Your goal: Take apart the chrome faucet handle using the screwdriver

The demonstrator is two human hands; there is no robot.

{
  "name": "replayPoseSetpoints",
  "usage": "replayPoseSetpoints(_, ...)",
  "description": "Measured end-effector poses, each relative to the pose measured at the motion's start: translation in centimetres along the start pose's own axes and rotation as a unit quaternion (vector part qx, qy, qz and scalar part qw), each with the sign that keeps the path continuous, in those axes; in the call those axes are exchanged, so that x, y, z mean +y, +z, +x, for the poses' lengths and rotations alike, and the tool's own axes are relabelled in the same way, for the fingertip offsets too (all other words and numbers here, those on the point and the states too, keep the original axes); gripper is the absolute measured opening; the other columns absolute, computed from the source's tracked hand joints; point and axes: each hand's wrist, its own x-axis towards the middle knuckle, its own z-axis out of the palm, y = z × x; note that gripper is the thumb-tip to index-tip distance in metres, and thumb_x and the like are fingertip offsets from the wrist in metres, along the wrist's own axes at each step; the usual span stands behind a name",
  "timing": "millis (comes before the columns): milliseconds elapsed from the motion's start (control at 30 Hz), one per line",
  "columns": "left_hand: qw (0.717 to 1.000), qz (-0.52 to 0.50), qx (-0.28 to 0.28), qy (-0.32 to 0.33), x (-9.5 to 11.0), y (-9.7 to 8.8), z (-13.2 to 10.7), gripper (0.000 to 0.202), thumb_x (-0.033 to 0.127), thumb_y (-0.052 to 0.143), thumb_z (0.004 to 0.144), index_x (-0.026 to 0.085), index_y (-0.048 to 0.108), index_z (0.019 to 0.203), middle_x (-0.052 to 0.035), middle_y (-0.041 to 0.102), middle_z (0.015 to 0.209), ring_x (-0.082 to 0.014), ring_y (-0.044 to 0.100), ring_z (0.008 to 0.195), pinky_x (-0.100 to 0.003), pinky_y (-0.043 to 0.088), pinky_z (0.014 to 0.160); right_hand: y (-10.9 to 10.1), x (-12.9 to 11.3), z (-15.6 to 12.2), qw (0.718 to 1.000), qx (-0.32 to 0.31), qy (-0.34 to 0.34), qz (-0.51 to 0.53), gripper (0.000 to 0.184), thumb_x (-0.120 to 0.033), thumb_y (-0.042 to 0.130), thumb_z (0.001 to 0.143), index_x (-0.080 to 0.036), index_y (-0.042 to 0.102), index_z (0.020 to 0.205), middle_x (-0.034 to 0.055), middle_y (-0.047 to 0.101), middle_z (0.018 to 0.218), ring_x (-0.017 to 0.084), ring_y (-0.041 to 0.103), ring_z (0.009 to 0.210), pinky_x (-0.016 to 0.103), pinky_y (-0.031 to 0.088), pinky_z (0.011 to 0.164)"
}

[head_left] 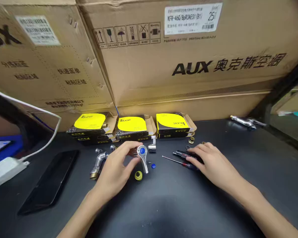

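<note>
My left hand [118, 165] is closed around a faucet valve, whose chrome lever handle [144, 160] with a blue round cap points toward me. The valve body is mostly hidden by my fingers. Over to the right, my right hand [210, 160] has its thumb and fingers on a dark-handled tool [182, 154], its kind unclear. Just beneath that tool lies a screwdriver [175, 161] with a red and black handle. A yellow valve cartridge [138, 175], a loose blue cap [153, 166] and a small screw [149, 162] lie by the lever. A chrome faucet body [98, 165] rests left of my left hand.
Yellow and black faucet boxes [131, 124] line the back, before large cardboard cartons [139, 72]. A brass fitting [191, 140] and a chrome piece [152, 148] sit nearby. Another faucet [245, 123] lies back right; a phone [49, 181] and white power strip [7, 172] are left.
</note>
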Motion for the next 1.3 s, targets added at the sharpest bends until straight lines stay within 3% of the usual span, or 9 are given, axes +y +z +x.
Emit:
replayPoseSetpoints(100, 1.000, -0.008, 0.005, -0.017, -0.5, 0.1, -0.2, 0.034, 0.024, 0.058, 0.094, 0.025, 0.060, 0.128, -0.0033, 0.073, 0.121, -0.0186, 0.071, 0.104, -0.034, 0.056, 0.092, 0.5, 0.2, 0.0, 1.000, -0.007, -0.014, -0.004, 0.028, -0.040, 0.057, 0.099, -0.018, 0.072, 0.110, 0.0097, 0.072, 0.105, 0.031, 0.066, 0.100, 0.049, 0.055, 0.089)
replayPoseSetpoints(200, 1.000, -0.001, 0.005, -0.012, -0.6, 0.2, -0.2, 0.037, 0.020, 0.054, 0.095, 0.024, 0.058, 0.132, -0.0044, 0.072, 0.121, -0.0191, 0.071, 0.105, -0.034, 0.057, 0.091, -0.2, -0.6, 0.0, 0.999, 0.049, -0.016, 0.011, 0.029, -0.040, 0.056, 0.100, -0.018, 0.068, 0.114, 0.0091, 0.071, 0.105, 0.026, 0.070, 0.091, 0.041, 0.058, 0.078)
replayPoseSetpoints(267, 1.000, 0.010, 0.000, 0.005, -0.5, 0.3, -0.2, 0.036, 0.018, 0.050, 0.097, 0.024, 0.059, 0.130, -0.0041, 0.072, 0.120, -0.0185, 0.070, 0.106, -0.032, 0.056, 0.091, -1.1, -1.9, 0.2, 0.993, 0.110, -0.025, 0.027, 0.031, -0.041, 0.052, 0.102, -0.019, 0.063, 0.120, 0.0081, 0.070, 0.109, 0.021, 0.071, 0.082, 0.034, 0.057, 0.068)
replayPoseSetpoints(367, 0.999, 0.027, -0.013, 0.030, -0.2, 0.3, -0.2, 0.038, 0.015, 0.046, 0.099, 0.026, 0.057, 0.133, -0.0031, 0.070, 0.120, -0.0165, 0.068, 0.107, -0.030, 0.055, 0.093, -2.6, -4.4, 0.7, 0.979, 0.185, -0.083, 0.012, 0.027, -0.038, 0.052, 0.103, -0.019, 0.062, 0.118, 0.0062, 0.070, 0.103, 0.018, 0.070, 0.076, 0.031, 0.054, 0.065)
replayPoseSetpoints(500, 0.998, 0.036, -0.031, 0.051, 0.1, 0.2, -0.4, 0.041, 0.013, 0.045, 0.099, 0.027, 0.054, 0.137, -0.0025, 0.068, 0.118, -0.0137, 0.066, 0.101, -0.026, 0.053, 0.090, -3.1, -7.0, 1.5, 0.965, 0.225, -0.134, -0.018, 0.020, -0.034, 0.058, 0.100, -0.019, 0.063, 0.113, 0.0041, 0.070, 0.099, 0.017, 0.068, 0.073, 0.030, 0.051, 0.064)
replayPoseSetpoints(900, 0.996, 0.015, -0.052, 0.072, 0.3, 0.4, -0.7, 0.039, 0.014, 0.047, 0.101, 0.025, 0.055, 0.137, -0.0016, 0.066, 0.104, -0.0131, 0.064, 0.095, -0.026, 0.052, 0.089, -2.1, -7.8, 1.8, 0.959, 0.235, -0.146, -0.054, 0.018, -0.030, 0.062, 0.098, -0.017, 0.065, 0.110, 0.0036, 0.069, 0.095, 0.017, 0.064, 0.070, 0.031, 0.047, 0.063)
replayPoseSetpoints(1033, 0.996, 0.026, -0.045, 0.072, 0.3, 0.3, -0.6, 0.038, 0.011, 0.047, 0.099, 0.025, 0.056, 0.134, -0.0008, 0.067, 0.104, -0.0127, 0.064, 0.095, -0.025, 0.052, 0.088, -1.9, -7.9, 1.7, 0.960, 0.235, -0.150, -0.020, 0.019, -0.028, 0.063, 0.097, -0.017, 0.065, 0.112, 0.0033, 0.069, 0.095, 0.016, 0.065, 0.071, 0.030, 0.048, 0.065)
replayPoseSetpoints(1167, 0.997, 0.055, -0.030, 0.052, 0.0, 0.2, -0.4, 0.038, 0.012, 0.046, 0.100, 0.024, 0.057, 0.133, -0.0023, 0.067, 0.108, -0.0139, 0.064, 0.097, -0.026, 0.053, 0.089, -2.1, -7.2, 1.3, 0.962, 0.231, -0.143, 0.033, 0.020, -0.029, 0.064, 0.097, -0.017, 0.064, 0.113, 0.0030, 0.069, 0.098, 0.014, 0.065, 0.073, 0.027, 0.050, 0.067)
replayPoseSetpoints(1300, 0.997, 0.068, -0.023, 0.036, -0.4, 0.2, -0.5, 0.037, 0.014, 0.047, 0.100, 0.025, 0.056, 0.135, -0.0029, 0.066, 0.109, -0.0146, 0.064, 0.098, -0.027, 0.053, 0.091, -2.0, -5.5, 0.8, 0.973, 0.205, -0.103, -0.020, 0.022, -0.033, 0.060, 0.099, -0.019, 0.065, 0.116, 0.0040, 0.070, 0.102, 0.015, 0.067, 0.074, 0.029, 0.050, 0.066)
